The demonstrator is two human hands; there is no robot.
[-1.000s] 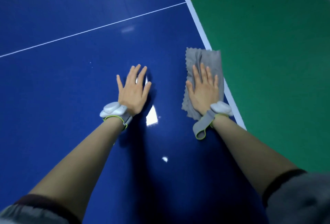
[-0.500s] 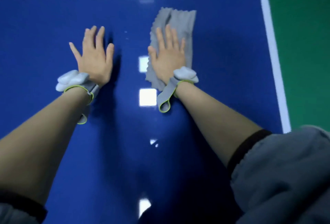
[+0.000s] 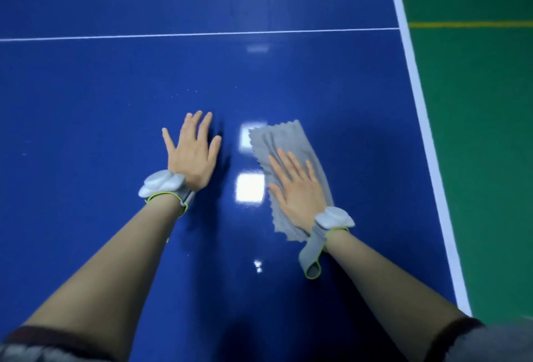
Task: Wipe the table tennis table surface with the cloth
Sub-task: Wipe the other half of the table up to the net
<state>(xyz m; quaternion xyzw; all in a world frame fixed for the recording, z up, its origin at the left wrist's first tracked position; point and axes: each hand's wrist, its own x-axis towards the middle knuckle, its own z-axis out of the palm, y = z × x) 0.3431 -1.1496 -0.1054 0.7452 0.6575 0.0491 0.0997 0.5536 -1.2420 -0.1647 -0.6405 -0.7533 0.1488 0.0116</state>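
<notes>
Pressing flat: right hand (image 3: 300, 188) lies palm-down on the grey cloth (image 3: 288, 154), fingers straight and spread, nothing curled round the fabric, just pinning it to the blue table (image 3: 115, 102). Cloth is a folded strip with zigzag edges, lying flat, angled slightly; it sticks out past the fingertips on the far side and a corner shows behind the heel of the palm, by the grey wrist strap (image 3: 313, 252). Left hand (image 3: 191, 157) also flat on bare table, fingers extended, holding nothing, just beside the cloth hand with a strip of glossy surface and two light reflections between them. White wrist bands on both arms. Right of the cloth hand: open blue surface, then the white edge line (image 3: 424, 131) marking the table's side, then green floor (image 3: 476, 131) with a yellow line (image 3: 470, 24). Beyond the fingertips: open table up to a thin white line (image 3: 202, 34) crossing it, more blue past that. Left of the left hand: wide bare table out to the frame edge.
</notes>
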